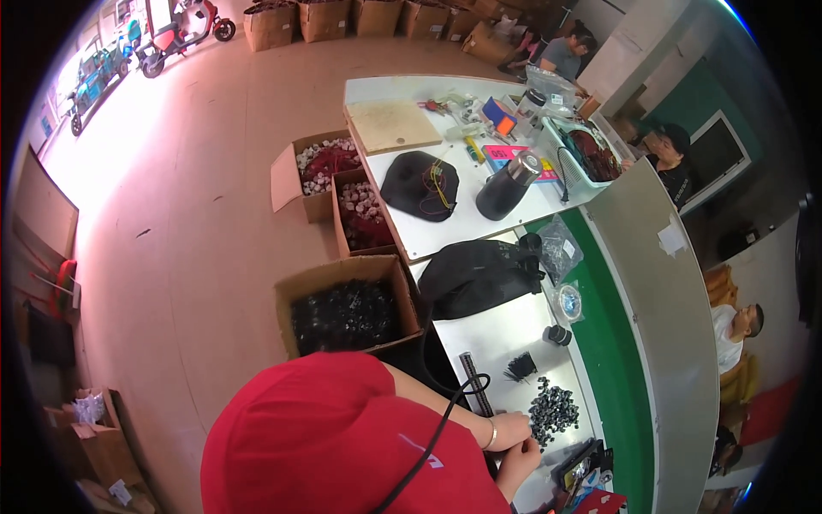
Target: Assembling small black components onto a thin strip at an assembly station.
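Beside the pile: my left grip (511, 428) and my right grip (521, 465) come together over the table (498, 338).
Left grip: fingers bent in toward the other, a bangle (492, 434) on the wrist.
Right grip: close against the left, its fingertips near the pile's edge.
Fingers: too small to read; I cannot tell whether either grip is pinching a piece, pressed together or slightly spread.
Pile (555, 409): small black and grey pieces lying loose on the table, just beyond my fingers.
Pins (520, 368): a bunch of thin black ones, near the pile on my left.
Strip (476, 385): dark and ribbed, beside my left forearm.
Cable (421, 458): black, running over my red shirt (317, 445) and across that forearm.
Cylinders (558, 335): small and black, past the pins.
Bag (479, 274): black, lying on the table farther to my left.
Flask (507, 188): dark with a silvery lid, upright beyond the bag.
Tray (572, 463): black, on my right, near the pile.
Carton (287, 319): open, holding black parts, near the table's edge.
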The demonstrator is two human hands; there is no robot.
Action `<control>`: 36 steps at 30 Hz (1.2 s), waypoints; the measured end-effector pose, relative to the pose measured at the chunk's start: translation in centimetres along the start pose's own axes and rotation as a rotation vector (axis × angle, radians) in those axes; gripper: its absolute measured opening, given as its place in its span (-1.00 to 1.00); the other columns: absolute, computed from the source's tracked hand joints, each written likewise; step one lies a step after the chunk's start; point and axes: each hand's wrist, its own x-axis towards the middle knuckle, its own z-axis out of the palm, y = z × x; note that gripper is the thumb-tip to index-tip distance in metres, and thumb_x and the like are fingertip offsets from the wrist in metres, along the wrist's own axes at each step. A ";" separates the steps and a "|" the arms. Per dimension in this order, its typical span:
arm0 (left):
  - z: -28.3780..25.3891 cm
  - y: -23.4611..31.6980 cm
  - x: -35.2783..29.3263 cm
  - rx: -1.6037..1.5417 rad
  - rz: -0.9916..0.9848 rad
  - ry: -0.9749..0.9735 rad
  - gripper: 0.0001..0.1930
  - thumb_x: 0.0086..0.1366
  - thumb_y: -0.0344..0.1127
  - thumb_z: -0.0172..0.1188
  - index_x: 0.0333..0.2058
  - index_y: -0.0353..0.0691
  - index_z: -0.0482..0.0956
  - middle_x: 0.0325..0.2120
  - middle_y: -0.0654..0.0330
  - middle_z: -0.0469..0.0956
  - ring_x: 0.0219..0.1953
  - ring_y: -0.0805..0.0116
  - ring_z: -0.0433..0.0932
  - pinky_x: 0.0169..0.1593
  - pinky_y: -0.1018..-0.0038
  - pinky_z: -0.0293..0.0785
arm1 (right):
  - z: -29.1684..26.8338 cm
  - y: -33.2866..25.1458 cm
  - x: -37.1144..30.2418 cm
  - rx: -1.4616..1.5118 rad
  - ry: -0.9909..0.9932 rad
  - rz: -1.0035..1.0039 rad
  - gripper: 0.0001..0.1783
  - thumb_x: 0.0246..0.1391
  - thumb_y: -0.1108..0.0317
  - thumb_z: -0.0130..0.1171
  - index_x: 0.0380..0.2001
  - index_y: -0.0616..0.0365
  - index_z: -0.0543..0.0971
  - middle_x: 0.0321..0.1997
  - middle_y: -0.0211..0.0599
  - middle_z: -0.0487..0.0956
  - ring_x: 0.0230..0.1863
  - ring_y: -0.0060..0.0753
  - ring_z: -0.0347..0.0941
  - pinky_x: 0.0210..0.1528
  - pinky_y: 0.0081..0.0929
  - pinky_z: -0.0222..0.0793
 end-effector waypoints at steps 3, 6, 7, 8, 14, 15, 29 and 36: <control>0.0 -0.1 0.0 -0.011 0.000 0.007 -0.80 0.21 -0.34 0.12 -0.39 -0.26 0.71 -0.35 -0.06 0.62 -0.22 0.00 0.63 -0.09 0.21 0.56 | -0.1 -1.9 -0.3 0.010 -0.005 -0.017 -0.76 0.21 0.42 0.18 -0.22 0.46 0.61 -0.25 0.09 0.67 -0.30 -0.15 0.58 -0.17 -0.28 0.49; 0.6 -0.4 0.4 -0.018 0.005 0.020 -0.80 0.20 -0.34 0.12 -0.42 -0.27 0.71 -0.35 -0.08 0.63 -0.23 -0.01 0.63 -0.10 0.20 0.57 | 0.2 -1.5 -0.4 -0.022 0.063 -0.026 -0.74 0.23 0.41 0.16 -0.16 0.45 0.59 -0.23 0.07 0.68 -0.26 -0.15 0.59 -0.15 -0.30 0.50; 0.7 -0.3 0.4 -0.005 0.013 0.018 -0.80 0.20 -0.35 0.12 -0.43 -0.27 0.71 -0.34 -0.09 0.64 -0.23 -0.02 0.63 -0.11 0.19 0.58 | 0.2 -1.5 -0.5 -0.027 0.069 -0.025 -0.74 0.23 0.41 0.16 -0.16 0.45 0.59 -0.23 0.07 0.68 -0.26 -0.15 0.59 -0.15 -0.30 0.50; 0.8 -0.2 0.3 -0.009 0.020 0.018 -0.80 0.20 -0.35 0.12 -0.43 -0.27 0.71 -0.34 -0.09 0.64 -0.23 -0.02 0.63 -0.11 0.19 0.58 | 0.2 -1.5 -0.5 -0.029 0.050 -0.019 -0.73 0.24 0.41 0.16 -0.14 0.45 0.59 -0.23 0.06 0.68 -0.25 -0.16 0.60 -0.14 -0.30 0.50; 0.3 0.0 0.2 0.030 -0.005 -0.009 -0.81 0.22 -0.34 0.13 -0.36 -0.29 0.69 -0.29 -0.04 0.60 -0.20 0.02 0.61 -0.08 0.23 0.59 | 0.4 -2.0 -1.4 -0.051 0.088 -0.073 -0.74 0.25 0.40 0.15 -0.12 0.41 0.60 -0.24 -0.04 0.67 -0.23 -0.31 0.58 -0.16 -0.35 0.49; 0.2 -0.1 0.3 0.016 -0.004 -0.026 -0.81 0.22 -0.33 0.13 -0.36 -0.29 0.69 -0.29 -0.05 0.60 -0.20 0.02 0.61 -0.08 0.22 0.58 | 0.5 -1.8 -1.5 -0.018 0.102 -0.078 -0.75 0.25 0.42 0.14 -0.11 0.40 0.60 -0.23 -0.04 0.67 -0.23 -0.31 0.59 -0.15 -0.35 0.49; -0.3 -0.5 0.1 0.086 0.044 -0.066 -0.85 0.18 -0.41 0.13 -0.36 -0.26 0.68 -0.30 -0.11 0.63 -0.17 -0.10 0.62 -0.04 0.14 0.57 | -0.5 2.5 -0.7 -0.230 0.227 -0.180 -0.78 0.11 0.54 0.19 -0.16 0.36 0.59 -0.19 -0.02 0.54 -0.21 0.02 0.53 -0.15 -0.21 0.49; -1.2 0.6 0.2 -0.006 -0.045 -0.162 -0.85 0.20 -0.42 0.12 -0.33 -0.25 0.66 -0.30 -0.14 0.62 -0.16 -0.19 0.61 -0.06 0.10 0.55 | -0.6 1.7 -0.6 -0.078 0.142 -0.104 -0.90 0.08 0.54 0.23 -0.32 0.34 0.56 -0.25 -0.04 0.49 -0.28 -0.01 0.52 -0.21 -0.22 0.48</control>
